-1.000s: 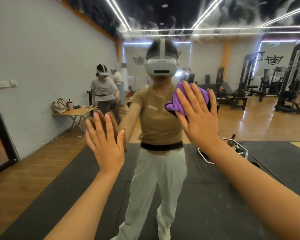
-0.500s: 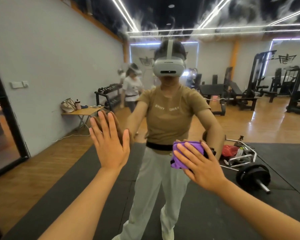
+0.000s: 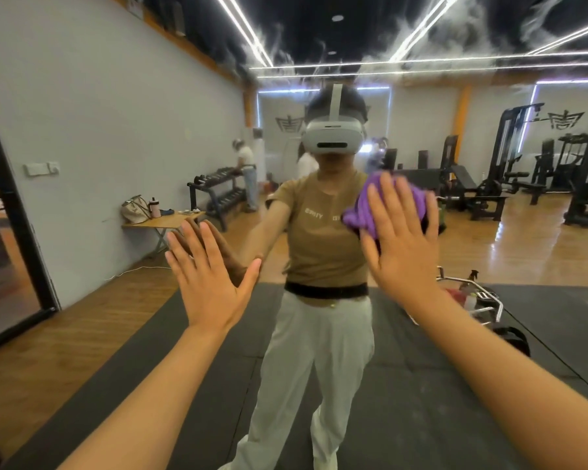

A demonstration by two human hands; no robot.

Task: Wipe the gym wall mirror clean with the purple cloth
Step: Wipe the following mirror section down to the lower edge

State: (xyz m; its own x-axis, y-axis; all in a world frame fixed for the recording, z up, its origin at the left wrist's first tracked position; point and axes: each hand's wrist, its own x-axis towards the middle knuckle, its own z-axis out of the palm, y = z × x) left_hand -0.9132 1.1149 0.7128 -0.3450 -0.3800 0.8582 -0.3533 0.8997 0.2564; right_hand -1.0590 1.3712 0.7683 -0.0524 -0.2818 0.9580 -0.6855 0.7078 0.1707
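the right hand (image 3: 404, 239) sits right of centre in the frame, fingers straight and spread, palm flat against the purple cloth (image 3: 370, 208) and pressing it onto the mirror (image 3: 116, 96). most of the cloth is hidden under the hand; only a bunched purple edge shows past the fingers on their left and above the fingertips, and that edge is a little blurred. the right forearm runs down to the lower right corner, where it is cut off by the frame.

the left hand (image 3: 211, 276) is left of centre and lower than the right one, fingers straight and slightly fanned, thumb out to the right, palm flat on the glass and holding nothing. its dark reflection shows just behind the fingers. the left forearm runs down to the bottom edge and is cut off there.

the mirror fills nearly the whole frame, so its borders are hard to make out. in it, at centre, stands the reflected person in a white headset (image 3: 331, 137), between the two hands. to the left in the reflection is a small folding table (image 3: 163, 222) with a bag, and at the right edge dark gym machines (image 3: 540, 164). a cart partly hidden behind the right forearm is hard to make out.
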